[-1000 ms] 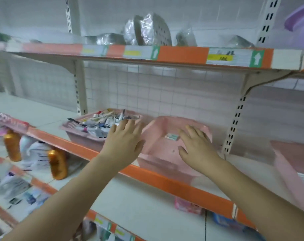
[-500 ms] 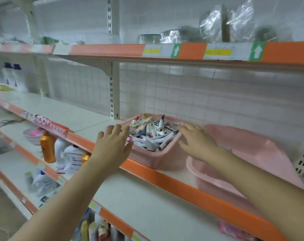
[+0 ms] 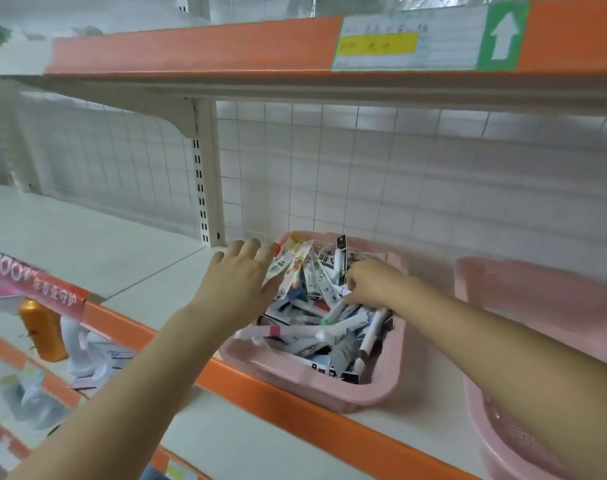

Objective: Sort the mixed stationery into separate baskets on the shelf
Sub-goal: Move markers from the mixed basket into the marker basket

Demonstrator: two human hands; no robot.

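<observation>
Down in the mixed stationery (image 3: 316,306), the right hand (image 3: 371,282) curled its fingers (image 3: 352,271); whether they pinched anything could not be told. Just left, the left hand (image 3: 239,282) spread flat over the rim of the pink basket (image 3: 381,393). Farther right, 1 larger basket (image 3: 503,282) sat on the shelf (image 3: 104,237).

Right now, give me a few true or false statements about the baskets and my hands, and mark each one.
1. The left basket is piled with stationery. True.
2. The left hand grips a pen. False: its fingers are straight and hold nothing.
3. The right hand reaches into the pile. True.
4. The right basket is heaped with pens. False: no stationery shows in it.
5. The orange bottle stands beside the baskets. False: it stands one level lower.
</observation>
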